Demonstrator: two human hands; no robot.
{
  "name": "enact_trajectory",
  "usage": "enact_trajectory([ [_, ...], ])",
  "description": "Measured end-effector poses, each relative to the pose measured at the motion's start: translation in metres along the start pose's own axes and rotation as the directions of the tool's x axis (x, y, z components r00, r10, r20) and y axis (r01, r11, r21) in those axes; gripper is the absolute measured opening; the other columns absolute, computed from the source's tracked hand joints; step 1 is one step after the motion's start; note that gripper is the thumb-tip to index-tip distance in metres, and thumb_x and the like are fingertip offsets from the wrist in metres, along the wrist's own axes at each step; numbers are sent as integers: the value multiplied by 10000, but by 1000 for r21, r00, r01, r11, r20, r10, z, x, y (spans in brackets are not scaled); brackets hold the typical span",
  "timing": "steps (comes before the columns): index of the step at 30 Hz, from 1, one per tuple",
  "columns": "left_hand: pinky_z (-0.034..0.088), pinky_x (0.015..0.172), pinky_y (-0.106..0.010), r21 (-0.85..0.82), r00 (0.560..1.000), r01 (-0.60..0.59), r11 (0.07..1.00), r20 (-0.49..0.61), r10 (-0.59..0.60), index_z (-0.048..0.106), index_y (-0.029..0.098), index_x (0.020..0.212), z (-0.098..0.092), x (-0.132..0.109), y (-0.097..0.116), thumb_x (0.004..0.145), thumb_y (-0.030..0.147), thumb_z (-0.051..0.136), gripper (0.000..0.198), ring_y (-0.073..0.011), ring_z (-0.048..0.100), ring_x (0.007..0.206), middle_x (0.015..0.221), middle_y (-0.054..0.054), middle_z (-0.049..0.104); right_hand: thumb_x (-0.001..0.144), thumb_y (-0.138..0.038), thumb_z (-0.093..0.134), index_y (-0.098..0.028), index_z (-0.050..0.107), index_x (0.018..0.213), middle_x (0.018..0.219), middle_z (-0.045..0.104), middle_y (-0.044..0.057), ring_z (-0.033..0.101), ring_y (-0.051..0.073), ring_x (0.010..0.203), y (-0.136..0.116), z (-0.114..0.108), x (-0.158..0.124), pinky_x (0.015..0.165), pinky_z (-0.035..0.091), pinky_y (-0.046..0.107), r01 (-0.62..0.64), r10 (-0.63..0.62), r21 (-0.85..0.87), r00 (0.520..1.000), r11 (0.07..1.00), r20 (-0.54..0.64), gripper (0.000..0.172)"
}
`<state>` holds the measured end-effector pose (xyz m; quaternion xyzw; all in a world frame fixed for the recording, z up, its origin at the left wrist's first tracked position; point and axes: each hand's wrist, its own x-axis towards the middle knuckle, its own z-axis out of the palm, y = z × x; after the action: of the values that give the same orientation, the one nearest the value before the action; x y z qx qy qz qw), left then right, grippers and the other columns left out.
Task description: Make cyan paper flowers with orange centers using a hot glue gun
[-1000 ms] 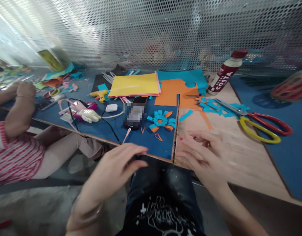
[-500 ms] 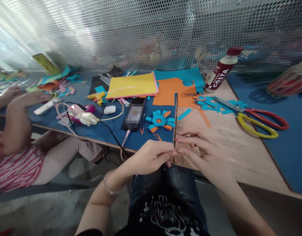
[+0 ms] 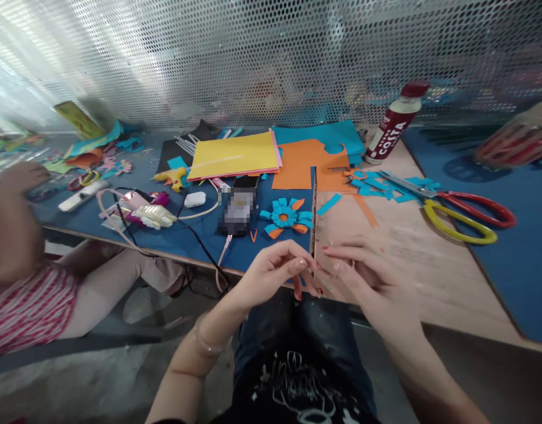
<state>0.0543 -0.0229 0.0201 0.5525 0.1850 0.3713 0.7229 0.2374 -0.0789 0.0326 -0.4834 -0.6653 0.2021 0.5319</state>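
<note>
My left hand (image 3: 277,272) hovers at the table's front edge, fingers loosely bent and apart, with nothing visible in them. Facing it, my right hand (image 3: 377,285) is over the wooden board, slightly blurred, its fingers spread; it seems to hold nothing. The fingertips of both hands are close together but apart. Just beyond my left hand lies a blue and orange paper flower (image 3: 283,218). A small folded orange paper loop (image 3: 253,235) rests beside it. Past my right hand are a blue paper strip (image 3: 329,204) and an orange strip (image 3: 366,210).
Scissors (image 3: 463,215) with red and yellow handles lie at right, near a bottle (image 3: 392,123). Behind are yellow paper sheets (image 3: 233,154) and an orange sheet (image 3: 295,165). Leftward are a phone (image 3: 238,206), a yellow glue gun (image 3: 171,175), cables and a person's arm (image 3: 17,218).
My left hand's pinched fingers have loosened and parted. Both hands have drawn slightly apart. A second orange loop is now hidden behind my left hand. The person at left has pulled their arm back.
</note>
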Motion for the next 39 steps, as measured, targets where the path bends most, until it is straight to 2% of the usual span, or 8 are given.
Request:
enact_trajectory([
  [5, 519, 431, -153, -8, 996, -91, 996, -4, 91, 668, 149, 898, -4, -1, -6, 899, 391, 665, 241, -95, 662, 587, 834, -37, 668, 854, -164, 696, -289, 700, 1069, 993, 651, 25, 628, 185, 933, -10, 5, -4, 780, 538, 349, 170, -179, -167, 983, 971, -39, 248],
  [11, 500, 414, -150, 241, 981, -156, 958, -75, 179, 706, 152, 886, 4, -6, -1, 919, 394, 632, 255, -85, 619, 555, 781, -36, 662, 815, -32, 679, -314, 713, 1119, 873, 694, 17, 619, 191, 823, -12, 11, -9, 687, 523, 346, 293, -355, -340, 924, 894, -139, 416],
  [13, 517, 454, -152, 427, 947, -235, 873, -102, 305, 715, 166, 917, 10, -8, 1, 942, 290, 609, 166, -84, 630, 586, 818, -40, 697, 777, -9, 697, -310, 699, 1161, 830, 710, 10, 604, 194, 754, -9, 12, -10, 672, 505, 361, 340, -458, -475, 875, 812, -157, 488],
  [16, 569, 585, -177, 688, 836, -377, 621, -36, 547, 718, 183, 990, 16, -11, 2, 926, 106, 591, 162, -111, 685, 738, 877, -43, 738, 767, -12, 688, -277, 692, 1157, 807, 717, 17, 607, 207, 725, -6, 11, -9, 680, 497, 385, 377, -533, -582, 838, 721, -117, 472],
  [18, 594, 659, -209, 751, 784, -427, 505, 29, 620, 710, 186, 1021, 17, -12, 1, 913, 61, 585, 207, -130, 705, 816, 910, -46, 749, 818, -28, 636, -260, 693, 1107, 840, 706, 36, 633, 208, 763, -7, 11, -7, 696, 517, 374, 358, -467, -512, 879, 781, -98, 375],
  [22, 612, 704, -241, 758, 769, -459, 464, 77, 635, 696, 194, 1059, 12, -12, 0, 930, 106, 583, 193, -135, 710, 831, 929, -47, 742, 932, -122, 543, -248, 693, 1011, 938, 677, 49, 675, 167, 861, -13, 7, -3, 696, 567, 276, 169, -176, -211, 984, 963, -15, 212],
  [28, 600, 777, -264, 766, 721, -528, 367, 176, 670, 694, 209, 1104, 3, -11, -3, 941, 154, 584, 204, -136, 689, 869, 978, -56, 726, 940, -183, 570, -266, 722, 1032, 978, 688, 36, 688, 142, 869, -18, -1, -5, 647, 584, 209, 52, -50, -33, 997, 998, 63, 196],
  [39, 585, 793, -281, 646, 756, -551, 529, 118, 644, 710, 206, 1129, 2, -10, -13, 934, 133, 587, 242, -152, 689, 877, 961, -64, 733, 926, -139, 573, -288, 739, 967, 882, 653, -4, 653, 101, 784, -22, -3, 0, 581, 533, 175, -26, 18, 85, 995, 996, 93, 226],
])
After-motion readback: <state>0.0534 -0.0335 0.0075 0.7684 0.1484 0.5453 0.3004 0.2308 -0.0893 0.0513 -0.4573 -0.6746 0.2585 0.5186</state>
